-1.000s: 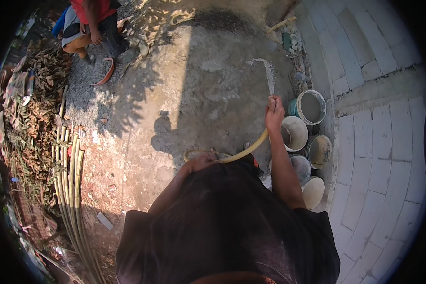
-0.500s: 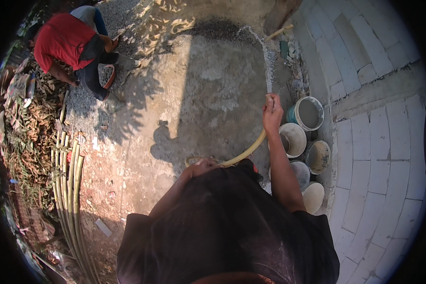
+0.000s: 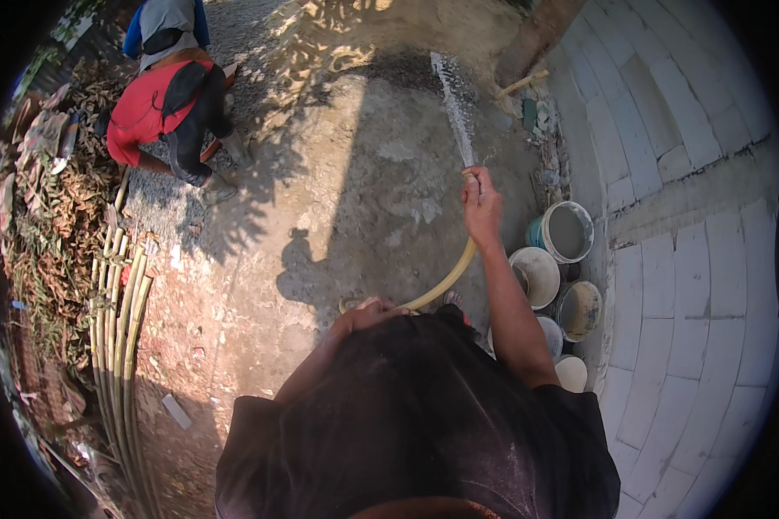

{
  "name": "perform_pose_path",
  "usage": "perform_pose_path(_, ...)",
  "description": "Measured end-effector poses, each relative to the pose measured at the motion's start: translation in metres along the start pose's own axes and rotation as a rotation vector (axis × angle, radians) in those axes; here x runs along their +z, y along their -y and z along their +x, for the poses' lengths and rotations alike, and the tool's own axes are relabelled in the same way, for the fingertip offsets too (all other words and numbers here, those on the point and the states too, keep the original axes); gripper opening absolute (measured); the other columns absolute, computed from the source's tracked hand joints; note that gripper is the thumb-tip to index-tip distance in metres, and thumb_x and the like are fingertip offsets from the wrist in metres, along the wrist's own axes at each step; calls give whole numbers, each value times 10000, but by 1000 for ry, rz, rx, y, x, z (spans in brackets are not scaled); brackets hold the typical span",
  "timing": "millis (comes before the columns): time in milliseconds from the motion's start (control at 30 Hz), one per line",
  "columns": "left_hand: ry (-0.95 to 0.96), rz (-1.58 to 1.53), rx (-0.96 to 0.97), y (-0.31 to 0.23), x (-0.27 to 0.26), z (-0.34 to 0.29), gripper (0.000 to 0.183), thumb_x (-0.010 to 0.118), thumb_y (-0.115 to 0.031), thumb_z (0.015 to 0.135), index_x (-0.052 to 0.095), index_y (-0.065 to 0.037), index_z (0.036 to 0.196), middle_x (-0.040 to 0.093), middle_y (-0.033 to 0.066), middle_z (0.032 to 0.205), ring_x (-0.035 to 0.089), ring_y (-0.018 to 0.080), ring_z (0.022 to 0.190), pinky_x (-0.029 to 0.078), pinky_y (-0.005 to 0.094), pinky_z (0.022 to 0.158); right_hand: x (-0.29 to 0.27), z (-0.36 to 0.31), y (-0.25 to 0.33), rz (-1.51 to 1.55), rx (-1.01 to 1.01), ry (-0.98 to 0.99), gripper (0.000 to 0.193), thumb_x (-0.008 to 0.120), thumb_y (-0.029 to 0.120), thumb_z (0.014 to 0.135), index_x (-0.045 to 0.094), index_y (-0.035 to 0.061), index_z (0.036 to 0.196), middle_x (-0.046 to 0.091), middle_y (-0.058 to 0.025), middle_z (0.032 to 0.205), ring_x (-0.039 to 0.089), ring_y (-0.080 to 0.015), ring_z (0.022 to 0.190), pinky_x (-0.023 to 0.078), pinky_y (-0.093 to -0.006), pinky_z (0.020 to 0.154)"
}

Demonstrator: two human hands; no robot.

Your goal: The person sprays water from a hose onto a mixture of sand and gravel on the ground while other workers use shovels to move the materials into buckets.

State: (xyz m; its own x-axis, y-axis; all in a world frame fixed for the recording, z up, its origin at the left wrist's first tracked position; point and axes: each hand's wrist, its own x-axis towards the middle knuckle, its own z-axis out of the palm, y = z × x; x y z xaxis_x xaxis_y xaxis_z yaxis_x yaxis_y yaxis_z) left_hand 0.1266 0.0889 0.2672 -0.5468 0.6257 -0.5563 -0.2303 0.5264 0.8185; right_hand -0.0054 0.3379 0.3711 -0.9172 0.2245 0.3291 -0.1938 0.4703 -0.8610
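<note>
A yellow hose [image 3: 449, 282] bends in front of my body. My right hand [image 3: 480, 206], stretched forward, is closed around its end, and a stream of water [image 3: 456, 108] shoots from there away from me, slightly to the left. Close to my waist, my left hand [image 3: 368, 315] grips the same hose further back; its fingers are partly hidden by the wrist and my dark shirt. The water lands on a dark wet patch of ground [image 3: 404, 67] at the far side of the rough grey floor [image 3: 389, 173].
Several buckets [image 3: 565, 232] stand at my right along a grey block wall [image 3: 684, 277]. A person in a red shirt [image 3: 151, 104] bends over gravel at the far left, another person [image 3: 166, 30] behind. Bamboo poles [image 3: 117, 329] and dry leaves [image 3: 56, 233] lie left.
My right hand with the hose end has swung a little left, and the water stream with it. The red-shirted person has shifted right; the person behind shows more now.
</note>
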Motion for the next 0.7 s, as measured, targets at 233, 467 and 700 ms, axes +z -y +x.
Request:
perform_pose_path(233, -37, 43, 86, 14, 4, 12, 540, 534, -560, 875, 701, -66, 1017, 692, 124, 901, 649, 215, 883, 475, 350, 813, -16, -6, -15, 1, 68, -131, 201, 405, 209, 984, 552, 80, 1029, 479, -2, 589, 439, -82, 498, 367, -296, 483)
perform_pose_path(467, -11, 48, 140, 17, 6, 14, 549, 529, -563, 876, 691, -69, 1051, 693, 123, 946, 644, 204, 927, 472, 344, 833, -6, -1, 15, -84, -62, -30, 201, 408, 204, 987, 549, 69, 1033, 484, -4, 593, 434, -75, 488, 343, -268, 455)
perform_pose_path(700, 4, 72, 126, 14, 6, 15, 555, 510, -575, 880, 692, -77, 1046, 690, 117, 954, 640, 224, 934, 464, 349, 843, -23, -6, -14, -60, 45, -143, 221, 398, 225, 990, 545, 67, 1037, 471, -10, 594, 448, -86, 498, 353, -275, 474)
